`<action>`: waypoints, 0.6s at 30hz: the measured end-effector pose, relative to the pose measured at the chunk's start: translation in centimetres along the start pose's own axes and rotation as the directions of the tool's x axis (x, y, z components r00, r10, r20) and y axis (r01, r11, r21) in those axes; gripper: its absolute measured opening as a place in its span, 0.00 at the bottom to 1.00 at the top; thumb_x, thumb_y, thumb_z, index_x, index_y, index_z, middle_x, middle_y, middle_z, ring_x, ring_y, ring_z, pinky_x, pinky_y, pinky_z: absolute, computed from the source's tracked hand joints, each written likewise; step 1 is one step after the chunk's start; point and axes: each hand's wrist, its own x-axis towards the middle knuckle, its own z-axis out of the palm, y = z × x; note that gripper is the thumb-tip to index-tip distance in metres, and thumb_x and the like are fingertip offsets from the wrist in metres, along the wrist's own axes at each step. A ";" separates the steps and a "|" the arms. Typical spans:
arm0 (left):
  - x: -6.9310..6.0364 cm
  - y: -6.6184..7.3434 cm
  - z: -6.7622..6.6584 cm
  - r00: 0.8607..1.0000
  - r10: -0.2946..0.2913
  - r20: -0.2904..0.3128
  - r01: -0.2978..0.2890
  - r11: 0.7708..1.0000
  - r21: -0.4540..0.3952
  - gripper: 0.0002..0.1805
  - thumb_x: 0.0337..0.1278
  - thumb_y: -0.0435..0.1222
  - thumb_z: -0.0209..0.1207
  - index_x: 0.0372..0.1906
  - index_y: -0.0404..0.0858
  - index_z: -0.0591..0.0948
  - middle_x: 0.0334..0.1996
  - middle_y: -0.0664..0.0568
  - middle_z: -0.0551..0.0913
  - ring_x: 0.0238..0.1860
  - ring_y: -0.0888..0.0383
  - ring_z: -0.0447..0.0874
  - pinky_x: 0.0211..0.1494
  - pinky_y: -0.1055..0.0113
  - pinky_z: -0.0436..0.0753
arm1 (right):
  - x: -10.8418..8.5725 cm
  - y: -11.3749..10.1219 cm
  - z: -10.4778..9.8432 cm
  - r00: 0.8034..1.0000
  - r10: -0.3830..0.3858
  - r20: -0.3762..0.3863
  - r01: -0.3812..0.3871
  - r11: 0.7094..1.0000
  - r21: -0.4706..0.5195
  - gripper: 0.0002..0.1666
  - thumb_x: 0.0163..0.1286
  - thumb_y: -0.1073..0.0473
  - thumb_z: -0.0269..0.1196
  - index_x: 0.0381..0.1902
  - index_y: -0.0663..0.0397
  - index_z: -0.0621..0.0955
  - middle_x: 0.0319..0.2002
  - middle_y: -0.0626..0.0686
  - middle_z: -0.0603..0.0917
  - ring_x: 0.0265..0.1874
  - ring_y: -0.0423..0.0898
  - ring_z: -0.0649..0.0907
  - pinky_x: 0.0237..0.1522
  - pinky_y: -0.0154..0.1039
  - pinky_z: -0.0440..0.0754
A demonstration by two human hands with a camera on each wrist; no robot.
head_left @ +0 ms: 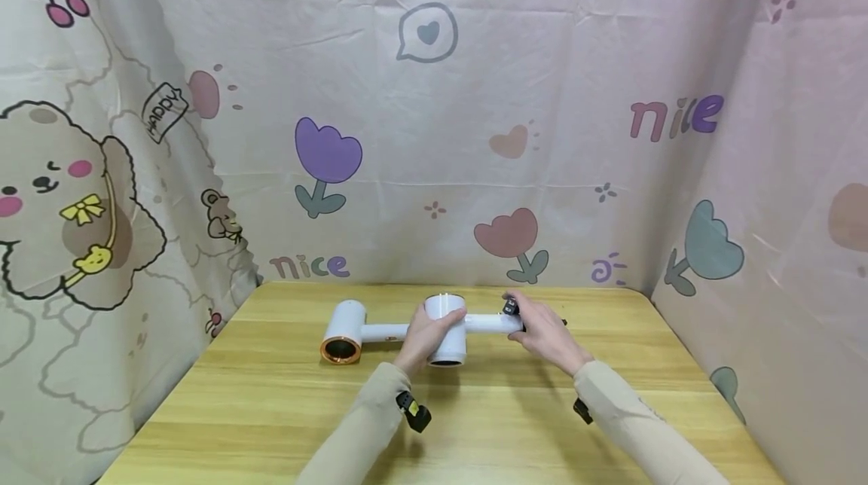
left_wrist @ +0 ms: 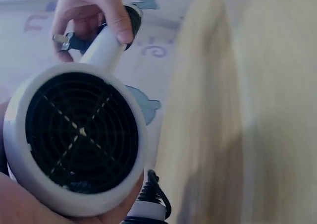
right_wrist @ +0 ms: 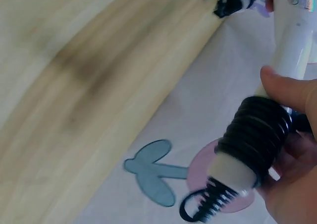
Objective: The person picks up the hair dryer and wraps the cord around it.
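A white hair dryer (head_left: 453,340) is held above the table by both hands. My left hand (head_left: 422,336) grips its barrel, thumb across the front. The right hand (head_left: 545,330) holds the handle's far end, where a black cord (right_wrist: 255,135) is wound round in coils. A black plug (left_wrist: 69,41) sits by the right fingers in the left wrist view. The dark round grille (left_wrist: 81,132) at the barrel's end faces the left wrist camera. To the left is a second white hair dryer (head_left: 349,319) with a copper-coloured rim, its handle partly hidden behind my left hand.
The wooden table (head_left: 285,425) extends below and around the hands. A printed curtain (head_left: 434,131) hangs along the back and both sides, meeting the table's far edge. Black cameras are strapped to both wrists.
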 end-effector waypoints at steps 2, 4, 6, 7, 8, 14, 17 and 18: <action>-0.1 -0.2 0.2 0.999 0.013 0.033 -0.014 0.999 0.030 0.51 0.49 0.58 0.68 0.70 0.36 0.57 0.52 0.36 0.74 0.40 0.47 0.83 0.35 0.56 0.88 | -0.3 0.6 0.1 0.999 0.025 0.028 -0.025 1.000 0.002 0.40 0.46 0.66 0.77 0.58 0.56 0.72 0.44 0.54 0.86 0.38 0.50 0.84 0.45 0.51 0.84; -0.4 -0.6 0.5 0.997 0.031 0.067 -0.037 0.996 0.084 0.51 0.52 0.59 0.65 0.72 0.38 0.53 0.52 0.34 0.74 0.40 0.47 0.83 0.34 0.55 0.88 | -0.5 1.3 0.3 0.998 0.042 0.051 -0.042 0.999 -0.014 0.38 0.46 0.66 0.77 0.55 0.54 0.73 0.41 0.53 0.85 0.37 0.50 0.84 0.43 0.50 0.84; -0.6 -1.0 0.7 0.992 0.043 0.116 -0.057 0.991 0.117 0.50 0.55 0.58 0.63 0.72 0.39 0.51 0.52 0.34 0.73 0.41 0.47 0.83 0.35 0.54 0.88 | -0.7 2.2 0.4 0.997 0.041 0.065 -0.039 0.999 -0.028 0.37 0.45 0.66 0.77 0.53 0.53 0.74 0.40 0.53 0.85 0.38 0.50 0.84 0.43 0.50 0.84; -0.7 -1.1 0.9 0.990 0.041 0.138 -0.060 0.989 0.132 0.50 0.56 0.58 0.63 0.72 0.39 0.51 0.52 0.33 0.74 0.41 0.46 0.83 0.35 0.53 0.88 | -0.7 2.6 0.4 0.997 0.044 0.071 -0.042 0.999 -0.030 0.36 0.44 0.66 0.77 0.52 0.53 0.74 0.41 0.52 0.84 0.39 0.51 0.84 0.44 0.51 0.84; -0.8 -1.3 1.0 0.987 0.041 0.156 -0.064 0.987 0.144 0.50 0.56 0.58 0.63 0.72 0.39 0.51 0.52 0.33 0.74 0.41 0.47 0.83 0.36 0.53 0.88 | -0.7 2.9 0.4 0.996 0.043 0.078 -0.041 0.999 -0.031 0.37 0.43 0.67 0.78 0.52 0.53 0.74 0.42 0.52 0.84 0.40 0.52 0.84 0.44 0.51 0.84; -1.8 -2.0 1.7 0.973 -0.020 0.229 -0.026 0.981 0.194 0.52 0.55 0.57 0.64 0.70 0.30 0.51 0.47 0.37 0.76 0.40 0.50 0.83 0.37 0.54 0.87 | -0.6 4.3 0.2 0.987 0.045 0.155 -0.040 0.999 -0.036 0.40 0.39 0.71 0.78 0.52 0.55 0.74 0.43 0.54 0.83 0.41 0.52 0.83 0.46 0.52 0.85; -2.2 -2.3 1.9 0.962 -0.055 0.266 -0.002 0.978 0.211 0.47 0.56 0.54 0.65 0.66 0.29 0.55 0.46 0.39 0.76 0.38 0.51 0.83 0.35 0.54 0.87 | -0.4 4.8 0.2 0.977 0.060 0.202 -0.055 0.998 -0.031 0.41 0.37 0.72 0.77 0.53 0.55 0.73 0.41 0.54 0.84 0.39 0.51 0.83 0.46 0.50 0.85; -2.2 -2.4 1.9 0.960 -0.066 0.274 0.006 0.977 0.215 0.46 0.56 0.53 0.65 0.65 0.29 0.57 0.45 0.40 0.77 0.36 0.51 0.83 0.34 0.54 0.87 | -0.4 4.9 0.2 0.975 0.059 0.216 -0.055 0.998 -0.027 0.42 0.37 0.72 0.78 0.52 0.55 0.73 0.40 0.54 0.84 0.39 0.51 0.83 0.46 0.50 0.85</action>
